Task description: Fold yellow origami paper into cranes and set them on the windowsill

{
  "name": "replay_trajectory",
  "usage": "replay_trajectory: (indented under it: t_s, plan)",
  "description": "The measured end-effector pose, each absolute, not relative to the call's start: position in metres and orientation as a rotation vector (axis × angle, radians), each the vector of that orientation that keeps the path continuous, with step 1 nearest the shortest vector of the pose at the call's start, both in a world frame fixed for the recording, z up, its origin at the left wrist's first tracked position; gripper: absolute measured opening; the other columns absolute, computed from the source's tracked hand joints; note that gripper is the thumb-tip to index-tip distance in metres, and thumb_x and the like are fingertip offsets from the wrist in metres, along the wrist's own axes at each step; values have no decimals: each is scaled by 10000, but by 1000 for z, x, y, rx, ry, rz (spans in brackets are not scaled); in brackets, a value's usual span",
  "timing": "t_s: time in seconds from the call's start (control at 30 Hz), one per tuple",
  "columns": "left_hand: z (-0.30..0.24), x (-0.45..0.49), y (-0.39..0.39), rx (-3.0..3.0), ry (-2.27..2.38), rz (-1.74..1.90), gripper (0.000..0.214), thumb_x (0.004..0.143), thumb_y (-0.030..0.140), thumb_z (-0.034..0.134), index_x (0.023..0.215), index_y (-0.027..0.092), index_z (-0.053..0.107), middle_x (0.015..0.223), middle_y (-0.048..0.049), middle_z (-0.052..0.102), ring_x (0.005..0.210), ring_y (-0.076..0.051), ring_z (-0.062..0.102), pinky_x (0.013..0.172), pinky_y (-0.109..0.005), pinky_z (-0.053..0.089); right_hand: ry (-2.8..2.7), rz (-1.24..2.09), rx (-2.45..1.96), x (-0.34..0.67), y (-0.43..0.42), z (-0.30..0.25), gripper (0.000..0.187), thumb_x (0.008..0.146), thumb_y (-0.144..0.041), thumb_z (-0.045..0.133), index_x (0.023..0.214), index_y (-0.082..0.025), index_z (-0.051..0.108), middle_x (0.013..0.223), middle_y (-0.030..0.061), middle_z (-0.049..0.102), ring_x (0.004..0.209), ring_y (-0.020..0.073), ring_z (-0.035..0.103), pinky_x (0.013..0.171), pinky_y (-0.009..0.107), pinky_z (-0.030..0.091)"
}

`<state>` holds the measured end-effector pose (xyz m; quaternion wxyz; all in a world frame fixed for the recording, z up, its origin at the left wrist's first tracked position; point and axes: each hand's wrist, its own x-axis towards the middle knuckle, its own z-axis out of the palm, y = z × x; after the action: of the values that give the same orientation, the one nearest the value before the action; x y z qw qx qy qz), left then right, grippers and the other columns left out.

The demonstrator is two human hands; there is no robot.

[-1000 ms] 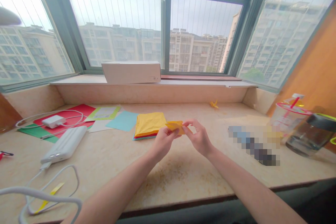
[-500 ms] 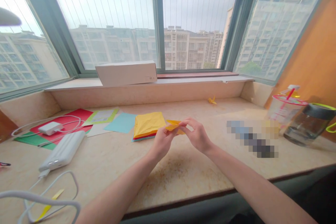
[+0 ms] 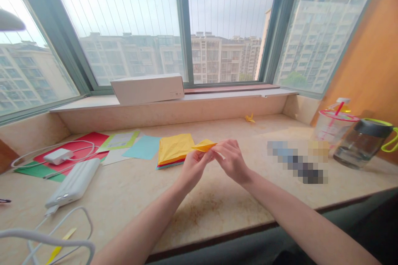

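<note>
A folded piece of yellow paper is held up above the tabletop between my two hands. My left hand pinches it from the left and below. The fingers of my right hand are closed on its right end, partly covering it. Just behind my left hand lies a stack of folded paper, yellow on top with red and blue layers beneath. Farther back stands a small yellow origami figure, looking like a bird.
Flat coloured sheets, a white charger and a power bank with cables are at left. A white box rests on the sill. A water bottle and a lidded cup stand at right, near a blurred-out object.
The yellow paper has turned and now shows a broader, pointed face above my fingers. My right fingers have curled in more. The whole view has shifted slightly.
</note>
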<state>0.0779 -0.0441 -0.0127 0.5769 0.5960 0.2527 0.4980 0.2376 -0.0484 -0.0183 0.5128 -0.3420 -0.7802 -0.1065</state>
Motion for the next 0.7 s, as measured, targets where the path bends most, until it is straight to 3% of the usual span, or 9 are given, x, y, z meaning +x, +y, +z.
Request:
replay_trajectory:
  t_s: [0.1, 0.3, 0.5, 0.7]
  plan:
    - [-13, 77, -42, 1412, 526, 1202, 387, 822, 444, 681, 1055, 138, 720, 1091, -113, 722, 1034, -269, 657, 948, -404, 507, -1916, -278, -778, 237, -50, -18, 104, 938, -208, 566, 994, -235, 649, 901, 29, 730, 888, 205, 628, 835, 386, 400]
    - [-15, 73, -37, 1376, 611, 1249, 390, 816, 479, 674, 936, 112, 733, 913, -117, 752, 857, -246, 704, 841, -387, 554, -1888, -211, -687, 237, -48, -21, 196, 910, -174, 593, 1086, -260, 597, 965, 26, 727, 859, 200, 646, 828, 385, 441]
    - [-18, 71, -31, 1410, 728, 1262, 406, 801, 500, 676, 912, 113, 723, 860, -114, 753, 704, -214, 712, 696, -329, 571, -1686, -116, -823, 238, -46, -20, 230, 889, -265, 630, 1116, -245, 594, 1023, 72, 672, 958, 241, 609, 860, 420, 463]
    - [-15, 72, -35, 1371, 711, 1226, 392, 778, 489, 704, 916, 122, 712, 894, -107, 749, 718, -211, 716, 696, -317, 566, -1758, -74, -820, 242, -42, -21, 55, 912, -252, 604, 937, -246, 652, 909, 39, 684, 887, 217, 615, 832, 393, 441]
